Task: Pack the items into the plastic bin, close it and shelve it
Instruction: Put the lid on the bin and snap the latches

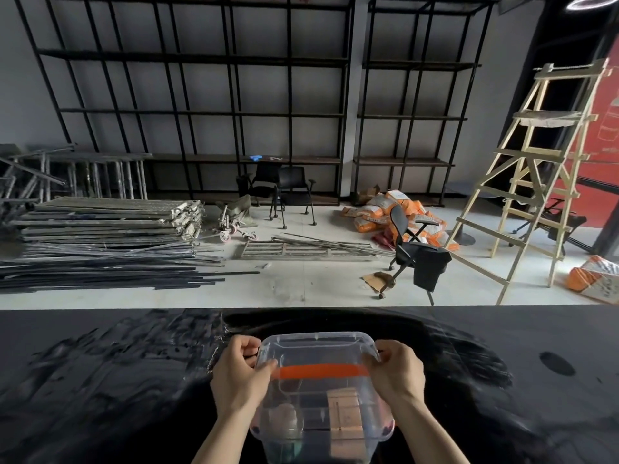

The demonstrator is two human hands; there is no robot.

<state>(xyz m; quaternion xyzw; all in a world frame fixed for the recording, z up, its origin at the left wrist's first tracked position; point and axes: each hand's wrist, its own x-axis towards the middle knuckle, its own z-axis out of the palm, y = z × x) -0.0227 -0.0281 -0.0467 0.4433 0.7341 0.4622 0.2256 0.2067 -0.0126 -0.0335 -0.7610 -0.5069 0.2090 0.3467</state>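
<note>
A clear plastic bin (318, 349) with its clear lid on and an orange handle (323, 371) across the top sits on the black table (100, 380) right in front of me. Through the lid I see a tan cardboard box (345, 413) and a pale rounded item (284, 416) inside. My left hand (239, 373) grips the bin's left side at the lid edge, thumb on top. My right hand (397, 371) grips the right side the same way. Black metal shelving (201, 112) stands against the far wall.
Beyond the table lie stacked metal frames and rods (100, 236) on the floor at left. Black chairs (284, 189) stand by the shelving, another chair (415, 252) nearer. Orange sacks (378, 212) are piled at right beside a wooden ladder (536, 169).
</note>
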